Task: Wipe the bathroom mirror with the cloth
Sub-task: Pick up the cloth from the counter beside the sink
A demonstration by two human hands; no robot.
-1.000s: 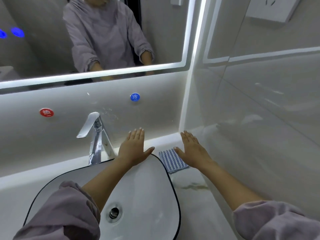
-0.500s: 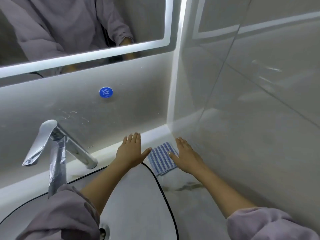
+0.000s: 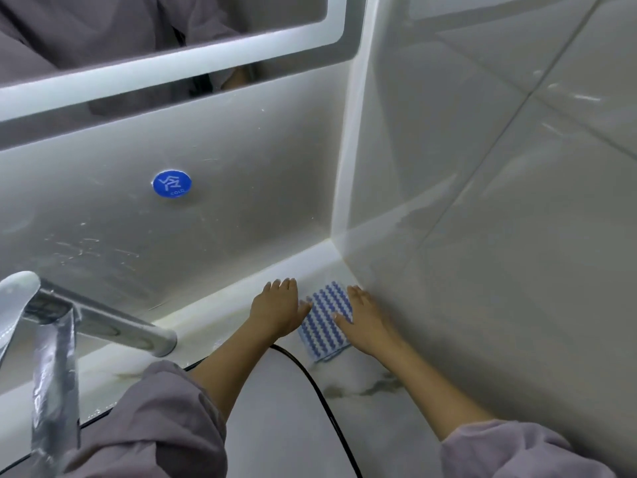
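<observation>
Cloth (image 3: pixel 325 320) lies flat on the counter (image 3: pixel 365 384), tucked in the back right corner where the two walls meet, folded to a small rectangle w/ a blue-and-white wavy weave. Right hand (image 3: pixel 365 320) is open: fingers straight and flat on the cloth's right part, thumb lying across it, pressing rather than gripping. Left hand (image 3: pixel 275 310) is also open, palm down on the counter just beside the cloth's left edge; thumb tip is at or touching that edge, can't tell which. Handling, my guess: light, soft, floppy, prob. a bit grippy from the raised weave, nothing fragile. It'll droop if taken by one corner, so better to bunch it or pinch the near edge, which sits free of the walls & looks easiest to get fingers under; the far edge is close to the wall, awkward. Mirror (image 3: pixel 86 36) is up above the splashback w/ a lit strip along its bottom, not yet touched by the cloth. Containers: only the sink (image 3: pixel 275 429), black rim curving under the left forearm; just a slice of the white bowl shows, nothing visible in that bit, rest out of frame. Tap (image 3: pixel 55 367) stands at left, blue "cold" sticker (image 3: pixel 171 184) on the wall behind.
</observation>
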